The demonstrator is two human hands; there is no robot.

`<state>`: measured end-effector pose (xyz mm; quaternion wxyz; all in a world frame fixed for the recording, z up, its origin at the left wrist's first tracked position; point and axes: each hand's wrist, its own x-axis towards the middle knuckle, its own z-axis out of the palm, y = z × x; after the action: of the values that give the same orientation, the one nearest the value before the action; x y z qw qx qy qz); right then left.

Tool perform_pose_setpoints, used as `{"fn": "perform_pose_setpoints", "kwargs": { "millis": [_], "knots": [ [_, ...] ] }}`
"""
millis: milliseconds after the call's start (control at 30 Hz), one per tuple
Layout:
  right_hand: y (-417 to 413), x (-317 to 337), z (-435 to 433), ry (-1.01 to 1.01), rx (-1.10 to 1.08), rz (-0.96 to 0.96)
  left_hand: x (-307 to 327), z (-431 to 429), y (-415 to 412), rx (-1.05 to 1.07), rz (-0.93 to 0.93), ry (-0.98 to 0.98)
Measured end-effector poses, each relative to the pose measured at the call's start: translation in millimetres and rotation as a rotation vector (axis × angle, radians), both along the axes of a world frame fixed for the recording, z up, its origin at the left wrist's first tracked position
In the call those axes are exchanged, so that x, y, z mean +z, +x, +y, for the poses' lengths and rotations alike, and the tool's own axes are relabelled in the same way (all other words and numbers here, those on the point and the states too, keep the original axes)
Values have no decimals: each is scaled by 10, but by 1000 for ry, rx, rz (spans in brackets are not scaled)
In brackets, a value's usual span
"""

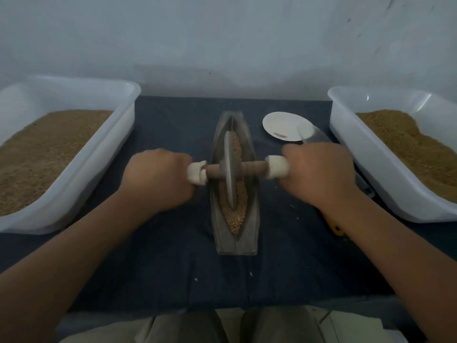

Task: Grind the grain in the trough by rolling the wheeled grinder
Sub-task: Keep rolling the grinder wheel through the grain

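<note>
The trough [235, 243] runs lengthwise straight away from the person, and the grinder [230, 169] stands upright in it near the middle, axle crossing it at right angles. The left hand [158, 177] grips the axle's white end left of the trough; the right hand [319, 174] grips the other end, equally near. Grain [237, 214] lies along the groove on both sides of the wheel, so the roll should follow that axis. A plate [284, 126] sits right of the trough's far end, and tubs [106, 169] flank it; neither looks likely to block.
</note>
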<state>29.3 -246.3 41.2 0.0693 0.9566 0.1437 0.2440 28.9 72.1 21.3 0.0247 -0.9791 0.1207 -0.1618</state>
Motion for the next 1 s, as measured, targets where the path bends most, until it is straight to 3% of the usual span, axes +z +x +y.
{"fn": "perform_pose_setpoints", "kwargs": {
  "millis": [133,267,400,533,700,1000],
  "knots": [
    [-58,-90,-56,68,-33,33,-17,12,-38,-19,-70,44],
    [531,-126,77,122,-148,-48,166,-179,602,65,-12,21],
    [948,-2,205,118,-192,47,254,-260,893,92,20,-19],
    [517,-14,80,62,-88,-32,156,-144,469,51,49,6],
    [-115,-96,-96,105,38,7,50,36,-100,-75,-91,60],
    [772,-94,127,177,-185,58,275,-248,916,39,-27,24]
  ]
}}
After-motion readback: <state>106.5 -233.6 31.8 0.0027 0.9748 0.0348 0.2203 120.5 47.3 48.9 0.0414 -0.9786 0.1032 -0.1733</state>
